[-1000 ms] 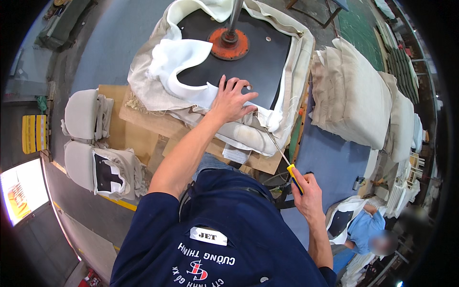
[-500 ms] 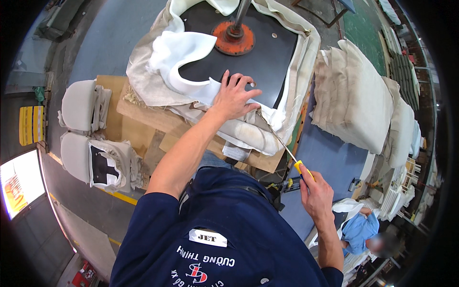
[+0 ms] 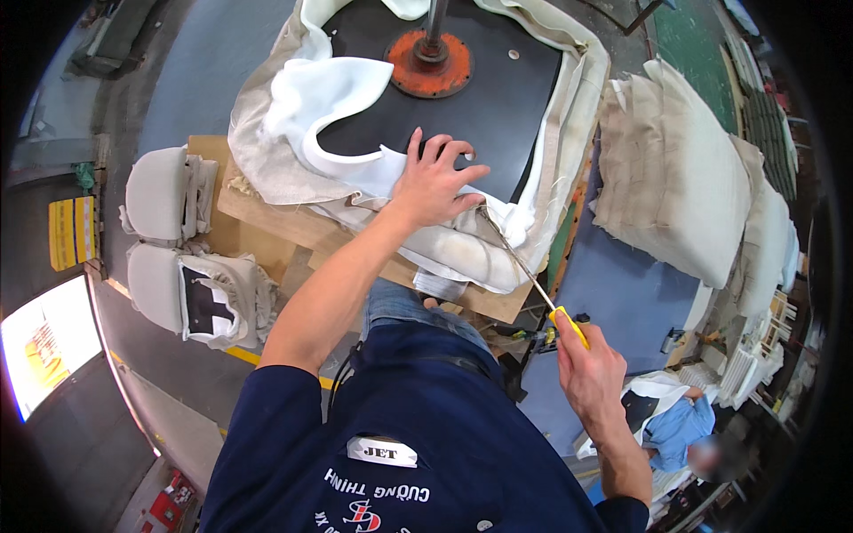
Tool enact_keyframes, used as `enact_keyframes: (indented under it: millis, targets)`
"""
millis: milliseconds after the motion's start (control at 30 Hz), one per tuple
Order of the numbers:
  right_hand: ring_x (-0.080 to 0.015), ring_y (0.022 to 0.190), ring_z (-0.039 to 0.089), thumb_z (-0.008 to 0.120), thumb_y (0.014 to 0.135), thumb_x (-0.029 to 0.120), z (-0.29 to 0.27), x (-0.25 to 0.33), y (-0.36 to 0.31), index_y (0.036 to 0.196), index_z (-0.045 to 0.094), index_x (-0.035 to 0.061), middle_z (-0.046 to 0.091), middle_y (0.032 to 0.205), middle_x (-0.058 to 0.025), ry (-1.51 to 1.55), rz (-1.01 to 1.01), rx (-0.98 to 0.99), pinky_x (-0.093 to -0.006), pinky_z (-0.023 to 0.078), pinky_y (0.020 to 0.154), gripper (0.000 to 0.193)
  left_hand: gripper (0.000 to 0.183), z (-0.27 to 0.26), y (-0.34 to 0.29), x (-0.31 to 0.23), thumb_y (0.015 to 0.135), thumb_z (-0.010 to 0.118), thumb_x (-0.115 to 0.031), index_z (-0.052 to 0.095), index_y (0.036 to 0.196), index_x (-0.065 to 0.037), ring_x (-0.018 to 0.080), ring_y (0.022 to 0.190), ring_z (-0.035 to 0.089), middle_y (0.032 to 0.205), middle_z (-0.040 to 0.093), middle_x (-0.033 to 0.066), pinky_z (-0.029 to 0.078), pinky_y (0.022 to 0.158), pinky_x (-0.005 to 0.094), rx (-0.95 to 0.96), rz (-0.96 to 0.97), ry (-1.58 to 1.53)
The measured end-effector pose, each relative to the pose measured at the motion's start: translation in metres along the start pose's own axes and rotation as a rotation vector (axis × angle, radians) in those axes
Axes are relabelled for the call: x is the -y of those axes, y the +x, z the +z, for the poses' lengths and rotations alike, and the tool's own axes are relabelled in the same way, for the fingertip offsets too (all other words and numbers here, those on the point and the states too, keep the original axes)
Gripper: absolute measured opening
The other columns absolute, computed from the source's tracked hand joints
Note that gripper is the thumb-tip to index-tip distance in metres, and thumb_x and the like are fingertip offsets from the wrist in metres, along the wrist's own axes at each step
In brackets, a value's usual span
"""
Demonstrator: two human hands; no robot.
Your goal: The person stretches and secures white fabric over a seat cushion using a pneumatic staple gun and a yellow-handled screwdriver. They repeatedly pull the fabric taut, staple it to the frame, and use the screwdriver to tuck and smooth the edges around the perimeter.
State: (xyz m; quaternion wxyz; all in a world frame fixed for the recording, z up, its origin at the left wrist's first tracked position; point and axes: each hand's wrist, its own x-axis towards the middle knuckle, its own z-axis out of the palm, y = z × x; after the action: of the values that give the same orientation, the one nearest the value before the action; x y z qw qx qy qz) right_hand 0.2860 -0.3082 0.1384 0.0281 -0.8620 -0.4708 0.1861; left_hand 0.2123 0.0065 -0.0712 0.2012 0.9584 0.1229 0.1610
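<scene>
A cushioned seat (image 3: 498, 107) lies underside up, its black base board framed by beige fabric and white foam. An orange round plate (image 3: 430, 64) on a metal post presses on the board. My left hand (image 3: 437, 178) lies with fingers spread over the near edge of the seat, touching the white foam (image 3: 351, 151) and board. In my right hand (image 3: 588, 369) is a screwdriver (image 3: 569, 327) with a yellow handle and a long thin shaft. The shaft reaches up and left to the seat's near right corner; its tip is at the fabric there, partly hidden.
Stacked beige cushions (image 3: 671, 169) stand on a blue surface (image 3: 635, 284) at the right. Two light grey seats (image 3: 155, 195) rest at the left beside brown board (image 3: 244, 213). At the lower right, a person in a blue shirt (image 3: 680, 431) works by white material.
The whole view has shifted slightly. My left hand stays spread on the seat, and my right hand still holds the screwdriver at the same corner.
</scene>
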Motion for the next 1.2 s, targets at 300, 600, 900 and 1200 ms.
enact_keyframes:
  millis: [300,600,900,1200]
  targets:
    - [-0.0290,0.079,0.069,0.078,0.087,0.010,0.106,-0.012,-0.033,0.132,0.071,0.0129,0.069,0.090,-0.0108,0.469,0.192,-0.206,-0.0382,0.056,0.070,0.045,0.048,0.003,-0.002,0.003,0.091,0.071,-0.046,0.063,0.136,-0.032,0.0354,0.140,0.035,0.134,0.052,0.0039,0.012,0.120,0.0731,0.119,0.051,0.090]
    - [-0.0158,0.089,0.069,0.071,0.095,0.011,0.186,-0.019,-0.047,0.143,0.059,-0.0004,0.075,0.106,-0.0151,1.022,0.337,-0.137,-0.0310,0.053,0.083,0.050,0.046,-0.001,0.002,0.002,0.090,0.073,-0.043,0.064,0.134,-0.032,0.0354,0.139,0.037,0.132,0.054,0.0026,0.015,0.119,0.0718,0.094,0.088,0.074]
    - [-0.0223,0.093,0.070,0.072,0.094,0.010,0.140,-0.015,-0.043,0.141,0.061,0.0006,0.074,0.108,-0.0180,0.731,0.294,-0.088,-0.0333,0.054,0.088,0.049,0.044,0.008,-0.006,0.008,0.090,0.072,-0.048,0.065,0.131,-0.034,0.0330,0.139,0.037,0.135,0.055,0.0007,0.017,0.118,0.0742,0.052,0.087,0.113]
    - [-0.0066,0.048,0.041,0.057,0.107,0.019,0.153,-0.029,-0.049,0.160,0.039,0.0166,0.062,0.097,-0.0118,2.308,0.743,0.352,-0.0188,0.028,0.037,0.056,0.044,0.008,-0.004,0.009,0.090,0.072,-0.050,0.066,0.131,-0.034,0.0326,0.139,0.038,0.135,0.056,0.0009,0.017,0.117,0.0755,0.043,0.085,0.080]
